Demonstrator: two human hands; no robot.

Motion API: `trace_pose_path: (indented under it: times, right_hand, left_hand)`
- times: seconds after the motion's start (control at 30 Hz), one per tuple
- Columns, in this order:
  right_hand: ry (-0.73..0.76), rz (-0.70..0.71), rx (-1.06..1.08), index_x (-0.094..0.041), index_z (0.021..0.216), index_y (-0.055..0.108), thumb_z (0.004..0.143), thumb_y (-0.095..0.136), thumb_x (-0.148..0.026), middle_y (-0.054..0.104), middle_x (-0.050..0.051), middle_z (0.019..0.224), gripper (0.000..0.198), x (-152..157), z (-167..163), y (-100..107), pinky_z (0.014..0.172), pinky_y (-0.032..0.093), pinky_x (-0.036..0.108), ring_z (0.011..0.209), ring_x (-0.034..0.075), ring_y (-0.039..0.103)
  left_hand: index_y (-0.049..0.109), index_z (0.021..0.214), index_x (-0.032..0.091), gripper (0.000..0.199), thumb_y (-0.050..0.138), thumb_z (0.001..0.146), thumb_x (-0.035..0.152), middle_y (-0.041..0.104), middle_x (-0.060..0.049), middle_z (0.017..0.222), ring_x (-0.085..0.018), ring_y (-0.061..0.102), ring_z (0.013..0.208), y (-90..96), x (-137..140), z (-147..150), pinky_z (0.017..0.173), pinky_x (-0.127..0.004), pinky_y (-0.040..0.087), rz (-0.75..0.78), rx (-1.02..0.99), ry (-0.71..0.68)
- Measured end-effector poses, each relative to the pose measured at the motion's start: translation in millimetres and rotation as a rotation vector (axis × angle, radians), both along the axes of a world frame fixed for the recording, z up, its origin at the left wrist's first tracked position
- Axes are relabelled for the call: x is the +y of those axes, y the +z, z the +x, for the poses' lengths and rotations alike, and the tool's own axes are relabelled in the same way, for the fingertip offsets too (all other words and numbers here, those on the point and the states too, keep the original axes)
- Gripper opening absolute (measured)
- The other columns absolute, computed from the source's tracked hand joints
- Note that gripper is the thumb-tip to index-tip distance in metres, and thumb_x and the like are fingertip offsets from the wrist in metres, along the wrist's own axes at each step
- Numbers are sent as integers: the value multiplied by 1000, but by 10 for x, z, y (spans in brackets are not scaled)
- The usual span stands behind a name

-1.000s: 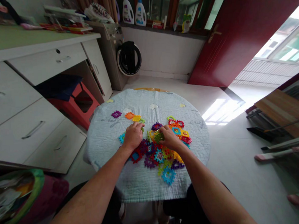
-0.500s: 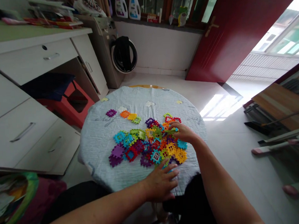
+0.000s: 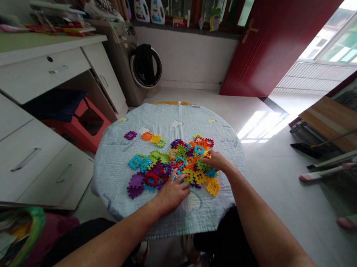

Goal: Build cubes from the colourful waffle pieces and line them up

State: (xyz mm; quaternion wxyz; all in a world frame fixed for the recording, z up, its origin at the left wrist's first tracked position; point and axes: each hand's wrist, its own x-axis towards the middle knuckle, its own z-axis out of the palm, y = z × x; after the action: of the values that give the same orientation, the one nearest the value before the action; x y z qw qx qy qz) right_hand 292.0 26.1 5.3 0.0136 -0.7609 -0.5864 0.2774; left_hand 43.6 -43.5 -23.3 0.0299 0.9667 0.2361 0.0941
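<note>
A heap of colourful plastic interlocking pieces (image 3: 190, 162), square with notched edges and some with window grids, lies on the cloth-covered round table (image 3: 113, 153). My left hand (image 3: 173, 193) rests palm down at the heap's near edge, fingers spread, fingertips touching pieces there. On the heap's right side is my right hand (image 3: 217, 161), its fingers bent together among green and orange pieces; whatever they grip is hidden. A yellow piece (image 3: 213, 186) lies just below it. Purple pieces (image 3: 136, 180) form the heap's left end.
Apart from the heap, a purple piece (image 3: 130, 135) and a short row of orange, yellow and green pieces (image 3: 155, 139) lie farther back. A red stool (image 3: 95, 132) stands left of the table, and a waste bin (image 3: 42, 234) at the lower left. A washing machine (image 3: 125, 52) stands behind.
My left hand has moved left and forward onto the near edge of the heap. My right hand has shifted slightly down, its fingers drawn closer together; pieces around it have been rearranged.
</note>
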Motion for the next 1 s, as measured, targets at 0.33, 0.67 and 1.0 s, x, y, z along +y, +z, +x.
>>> trace_pose_path:
  times: [0.33,0.67,1.0]
  right_hand:
    - [253,183,319,-20,97,67,77,63,-32,65,3,77,24,12,-202,211,63,46,25,68,15,59]
    - [-184,368,1,-11,134,47,78,57,-53,49,21,134,71,568,365,-268,102,34,41,126,32,43]
    - [-62,384,132,-17,135,46,74,61,-56,52,15,133,75,829,-116,-496,103,34,41,126,29,45]
  left_hand:
    - [65,94,27,15,63,80,22,65,-1,105,-27,45,124,263,116,-267,112,-62,7,-261,-72,122]
    - [47,131,18,65,53,79,55,41,-20,137,-39,35,131,277,823,-900,104,-54,32,-174,-277,1363]
    - [49,126,21,59,56,76,52,51,-13,133,-30,42,128,-111,1020,-708,109,-45,32,-332,-389,1120]
